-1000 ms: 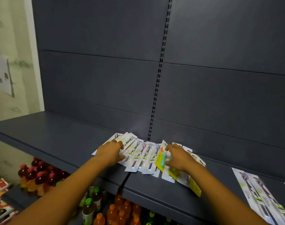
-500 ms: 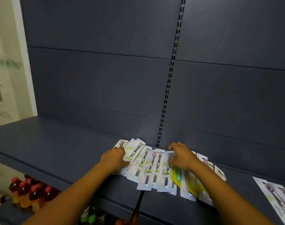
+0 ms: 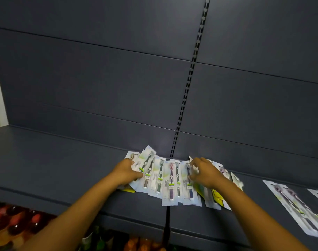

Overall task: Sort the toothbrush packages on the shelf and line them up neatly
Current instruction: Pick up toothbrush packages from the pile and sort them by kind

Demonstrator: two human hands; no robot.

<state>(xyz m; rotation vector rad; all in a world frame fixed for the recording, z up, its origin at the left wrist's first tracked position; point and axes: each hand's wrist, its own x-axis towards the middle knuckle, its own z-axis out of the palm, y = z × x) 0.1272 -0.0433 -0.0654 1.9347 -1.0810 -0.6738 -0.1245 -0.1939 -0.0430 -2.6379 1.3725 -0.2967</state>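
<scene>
Left hand (image 3: 126, 172): grip clenched on the left end of the packs (image 3: 170, 180), thumb on top of the leftmost white pack (image 3: 138, 164), fingers curled under its near edge. Right hand (image 3: 205, 173): palm down on the right part of the fan, fingers (image 3: 195, 160) spread and pressing flat, thumb at the edge of the blue-brush pack (image 3: 189, 185); grip released, nothing grasped.

Packs lie flat on the shelf (image 3: 64, 160), fanned and overlapping, straddling the seam between the two shelf boards, top ends near the back panel (image 3: 118, 78) just below the slotted upright (image 3: 189, 87). Mid-fan packs run roughly parallel, purple-brush pack (image 3: 170, 185) sticking out closest to the front edge. Left-end packs are skewed at angles. Yellow-backed packs (image 3: 217, 195) sit under the right forearm, partly hidden.

Separate set of packs (image 3: 292, 201) lies well apart at far right on the same shelf, angled, blurred.

Bottles (image 3: 15, 220) with red caps on the lower shelf at left; more bottles along the bottom edge, blurred.
</scene>
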